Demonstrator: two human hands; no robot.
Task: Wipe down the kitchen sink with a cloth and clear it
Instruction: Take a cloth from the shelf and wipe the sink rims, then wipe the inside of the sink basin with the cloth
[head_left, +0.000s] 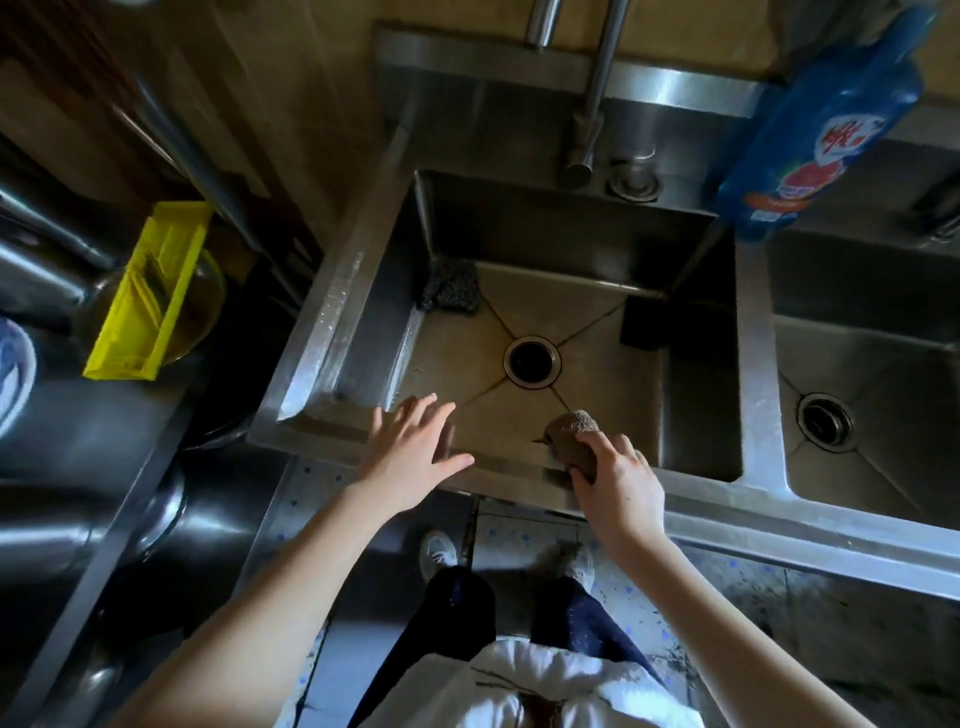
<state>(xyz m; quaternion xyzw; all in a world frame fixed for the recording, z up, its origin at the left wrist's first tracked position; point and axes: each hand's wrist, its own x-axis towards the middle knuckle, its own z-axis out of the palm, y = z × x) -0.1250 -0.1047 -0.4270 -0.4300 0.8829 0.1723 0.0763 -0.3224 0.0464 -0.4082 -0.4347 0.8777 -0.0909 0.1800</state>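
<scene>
Here, the head view looks down into the sink (317, 338), with its drain (532, 362) taken as the reference point.

**Hands.** My right hand (618, 483) is clamped on the cloth (574, 428), a brown wad at the front rim, nearer to me than the drain and slightly to its right. My left hand (415, 452) is spread, fingers apart, and holds nothing. It is at the front rim, on the near-left of the drain. I cannot tell whether it touches the steel.

**Handling (my judgement).** The cloth looks soft and light, and is probably damp. It should bunch and fold rather than slide as one piece. Gripping it as a wad, with the fingers curled over its top, lets me press down through it. The steel shows droplets on the rim left of the drain, so I expect it to be slick under the cloth.

**Containers.**
- I see no standing water in the basin, and its floor carries a dull brownish film around the drain.
- A dark scouring pad (449, 286) lies in the corner beyond and left of the drain.
- A black block (644, 322), possibly a sponge, stands against the wall beyond and right of the drain.
- I judge that both must come out before the sink counts as cleared.
- The second basin (883, 322), well to the right of the drain, shows only its own strainer.
- A blue bottle (821, 119) stands beyond and right of the drain.
</scene>
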